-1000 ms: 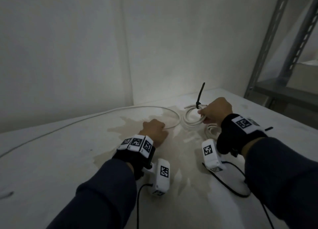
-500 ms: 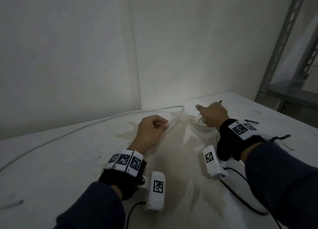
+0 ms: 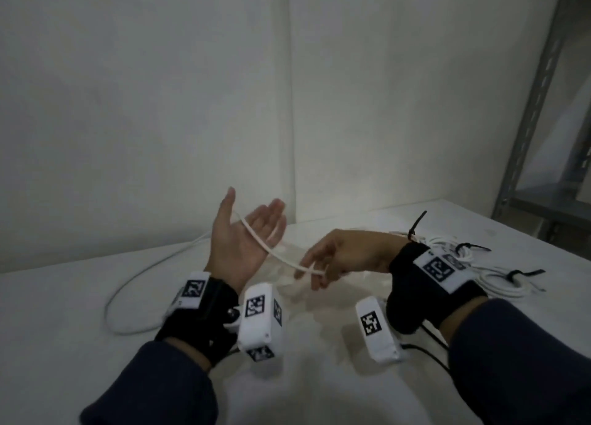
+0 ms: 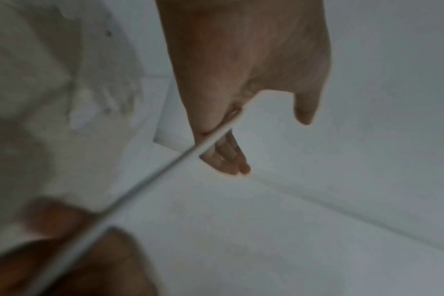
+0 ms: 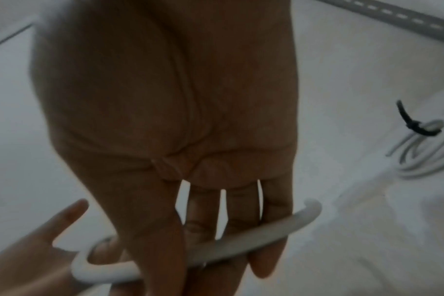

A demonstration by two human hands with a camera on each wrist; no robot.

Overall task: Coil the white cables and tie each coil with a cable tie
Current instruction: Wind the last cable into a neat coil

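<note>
Fingers (image 3: pixel 271 220) of the left hand (image 3: pixel 243 242) stand straight at mid-frame, the white cable (image 3: pixel 281 258) draped across its palm; the right hand (image 3: pixel 339 255) pinches it. Left wrist: cable crosses the palm. Right wrist: fingers (image 5: pixel 269 240) curl round it. Coiling begins; next, wrap loops.

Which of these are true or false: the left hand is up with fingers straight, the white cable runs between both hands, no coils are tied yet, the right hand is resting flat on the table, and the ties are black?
1. The left hand is raised with straight fingers. True.
2. The white cable runs from the left hand to the right hand. True.
3. No coils are tied yet. False: tied coils lie on the table behind the right wrist.
4. The right hand rests flat on the table. False: it is raised and touching the cable.
5. The cable ties are black. True.
</note>
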